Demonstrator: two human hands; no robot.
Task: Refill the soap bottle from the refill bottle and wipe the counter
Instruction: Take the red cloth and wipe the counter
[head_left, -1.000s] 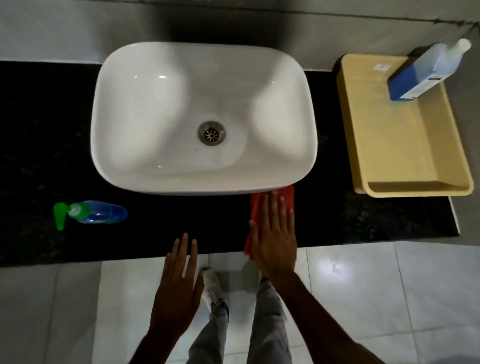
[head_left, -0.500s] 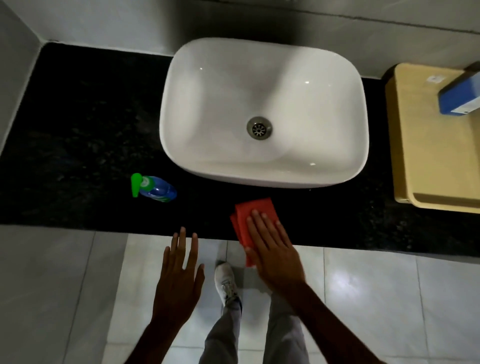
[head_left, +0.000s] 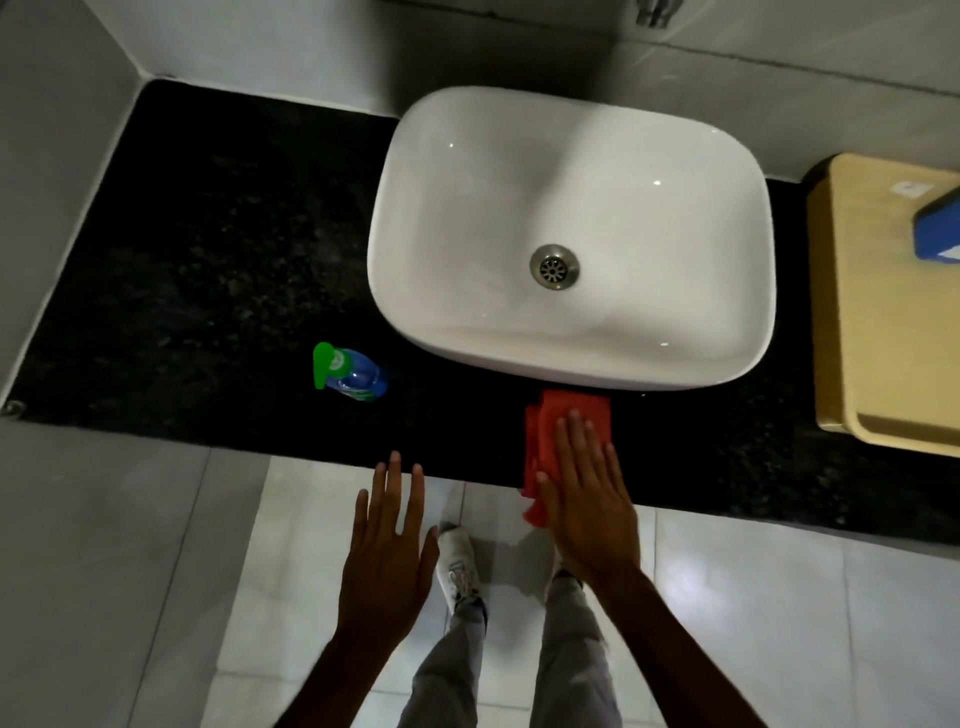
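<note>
My right hand (head_left: 589, 493) lies flat, fingers together, pressing a red cloth (head_left: 566, 415) onto the black counter (head_left: 208, 260) just in front of the white basin (head_left: 571, 234). Part of the cloth hangs over the counter's front edge. My left hand (head_left: 387, 545) hovers open and empty over the floor, its fingertips at the counter's edge. The soap bottle (head_left: 353, 376), blue with a green pump, stands on the counter left of the basin. Only a blue corner of the refill bottle (head_left: 940, 228) shows at the right edge, on the beige tray (head_left: 872, 338).
Grey tiled walls close the counter at the back and left. A metal tap (head_left: 657, 13) shows at the top edge. My legs and a white shoe (head_left: 457, 566) are on the tiled floor below the counter's front edge.
The view has swung left, so the tray and refill bottle have slid toward the right edge. My right hand pulled the cloth back from the basin, then pushed it forward against it again.
</note>
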